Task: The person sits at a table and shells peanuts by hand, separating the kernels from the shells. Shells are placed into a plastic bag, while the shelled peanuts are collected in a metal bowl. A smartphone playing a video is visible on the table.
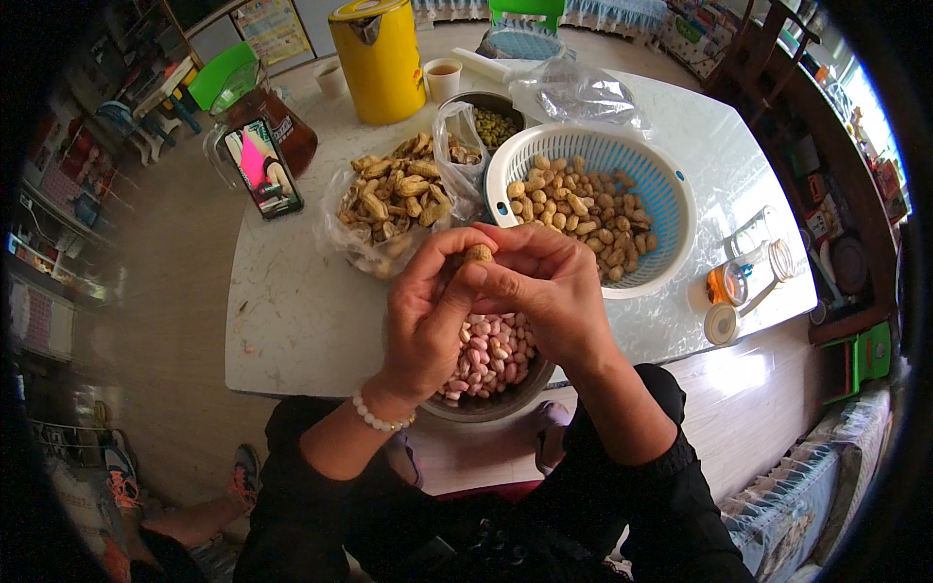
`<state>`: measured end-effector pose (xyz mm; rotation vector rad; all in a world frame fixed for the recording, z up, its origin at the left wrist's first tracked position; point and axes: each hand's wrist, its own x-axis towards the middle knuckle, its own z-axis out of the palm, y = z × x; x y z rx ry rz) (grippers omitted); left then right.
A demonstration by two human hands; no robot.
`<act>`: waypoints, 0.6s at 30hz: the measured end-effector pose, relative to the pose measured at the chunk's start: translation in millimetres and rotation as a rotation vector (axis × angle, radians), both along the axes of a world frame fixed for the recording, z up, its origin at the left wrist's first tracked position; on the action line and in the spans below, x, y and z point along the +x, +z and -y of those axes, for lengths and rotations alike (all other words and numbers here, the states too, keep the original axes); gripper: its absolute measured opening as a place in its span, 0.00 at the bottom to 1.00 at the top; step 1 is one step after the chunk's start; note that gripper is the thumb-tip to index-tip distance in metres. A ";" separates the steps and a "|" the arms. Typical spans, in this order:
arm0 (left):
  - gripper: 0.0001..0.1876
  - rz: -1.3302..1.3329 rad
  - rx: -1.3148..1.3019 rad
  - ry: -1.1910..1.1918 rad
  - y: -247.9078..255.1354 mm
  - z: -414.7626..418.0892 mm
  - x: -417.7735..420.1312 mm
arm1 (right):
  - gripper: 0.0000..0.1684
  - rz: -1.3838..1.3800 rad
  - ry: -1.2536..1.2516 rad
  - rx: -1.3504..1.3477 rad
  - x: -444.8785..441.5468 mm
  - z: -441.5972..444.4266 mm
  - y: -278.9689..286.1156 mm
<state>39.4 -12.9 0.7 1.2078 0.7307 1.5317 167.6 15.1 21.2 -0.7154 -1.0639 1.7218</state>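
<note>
Between the fingertips of both hands is one peanut in its shell (478, 253). My left hand (430, 310), with a white bead bracelet (377, 417) at the wrist, grips it from the left. From the right, my right hand (550, 291) pinches it with thumb and forefinger. Below them a metal bowl (503, 414) holds shelled pink peanut kernels (490, 357), partly hidden by my hands. Unshelled peanuts (583, 208) fill part of a white and blue colander (670, 240) beyond my right hand. Peanut shells (397, 189) lie in a clear plastic bag (332, 233) beyond my left.
Behind the bag stand a metal bowl of green seeds (494, 127), a yellow kettle (379, 65) and paper cups (442, 79). A phone (264, 171) leans on a glass pitcher (302, 138). Glass jars (729, 283) are at right. Another person's legs (197, 521) show lower left.
</note>
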 end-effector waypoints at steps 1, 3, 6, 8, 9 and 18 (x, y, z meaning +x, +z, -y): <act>0.12 0.019 -0.021 0.006 1.5 0.8 1.4 | 0.20 0.006 0.001 0.002 0.0 -0.1 0.1; 0.12 0.059 -0.059 0.018 5.1 1.4 3.8 | 0.19 -0.005 0.020 -0.035 1.2 -2.0 1.3; 0.11 0.115 -0.066 -0.047 3.8 -5.2 -1.9 | 0.20 -0.137 0.110 -0.113 3.4 -7.3 2.2; 0.10 0.171 -0.061 -0.096 11.8 -3.3 -2.9 | 0.20 -0.149 0.109 -0.102 3.8 -6.8 2.9; 0.09 0.199 -0.061 -0.117 13.8 -2.5 -4.1 | 0.20 -0.155 0.111 -0.098 3.0 -6.7 2.0; 0.08 0.094 -0.062 0.038 4.7 -3.2 -5.7 | 0.22 -0.208 0.173 -0.159 -2.0 -6.5 -8.9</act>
